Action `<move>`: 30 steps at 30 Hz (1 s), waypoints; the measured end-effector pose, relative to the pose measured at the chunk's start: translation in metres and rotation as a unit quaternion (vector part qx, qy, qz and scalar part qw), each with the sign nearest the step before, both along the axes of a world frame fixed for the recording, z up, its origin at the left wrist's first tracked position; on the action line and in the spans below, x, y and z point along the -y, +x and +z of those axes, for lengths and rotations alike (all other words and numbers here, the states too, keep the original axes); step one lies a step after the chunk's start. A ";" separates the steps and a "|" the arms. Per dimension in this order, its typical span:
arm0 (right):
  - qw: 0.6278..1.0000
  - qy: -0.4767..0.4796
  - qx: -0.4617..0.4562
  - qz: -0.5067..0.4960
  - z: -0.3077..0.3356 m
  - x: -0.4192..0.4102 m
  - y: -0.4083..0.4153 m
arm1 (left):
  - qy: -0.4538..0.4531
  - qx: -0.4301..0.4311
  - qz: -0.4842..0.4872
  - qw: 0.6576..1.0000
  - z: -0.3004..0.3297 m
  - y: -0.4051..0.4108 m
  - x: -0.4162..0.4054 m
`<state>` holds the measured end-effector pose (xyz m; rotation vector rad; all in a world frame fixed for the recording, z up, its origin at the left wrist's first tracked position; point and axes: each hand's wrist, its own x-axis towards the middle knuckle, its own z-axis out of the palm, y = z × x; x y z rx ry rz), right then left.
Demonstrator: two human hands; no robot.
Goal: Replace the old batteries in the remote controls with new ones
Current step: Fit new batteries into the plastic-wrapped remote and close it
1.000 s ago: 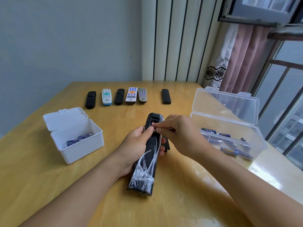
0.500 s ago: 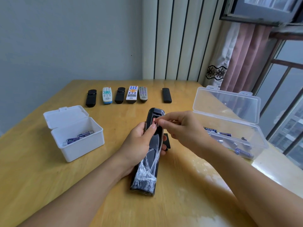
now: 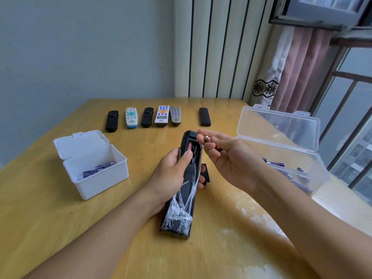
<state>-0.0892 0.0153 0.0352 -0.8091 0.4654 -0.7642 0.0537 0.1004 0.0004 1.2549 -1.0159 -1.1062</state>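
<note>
My left hand (image 3: 173,174) grips a black remote (image 3: 182,198), face down, its lower end wrapped in crinkled plastic film. Its battery bay is open at the top, and one red battery (image 3: 189,147) lies inside under my thumb. My right hand (image 3: 227,158) is just right of the bay, pinching a battery (image 3: 207,139) between thumb and fingers. A black battery cover (image 3: 205,174) lies on the table behind the remote.
Several remotes (image 3: 161,117) lie in a row at the far side of the wooden table (image 3: 60,228). An open white box (image 3: 94,166) with batteries stands left. An open clear plastic box (image 3: 281,150) with batteries stands right, near the window.
My right hand has lifted a battery out of the remote's bay and drawn back to the right. The left hand keeps its hold on the remote.
</note>
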 end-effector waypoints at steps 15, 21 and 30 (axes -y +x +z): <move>0.917 -0.334 -0.183 -0.117 0.001 -0.012 -0.002 | 0.008 -0.010 -0.005 1.000 0.006 0.000 -0.001; 0.855 -0.422 -0.192 -0.232 -0.004 -0.009 0.001 | 0.005 0.002 0.002 1.000 0.006 -0.001 -0.002; 0.902 -0.350 -0.148 -0.204 -0.005 -0.008 -0.001 | 0.007 0.001 0.008 1.000 0.007 0.000 -0.002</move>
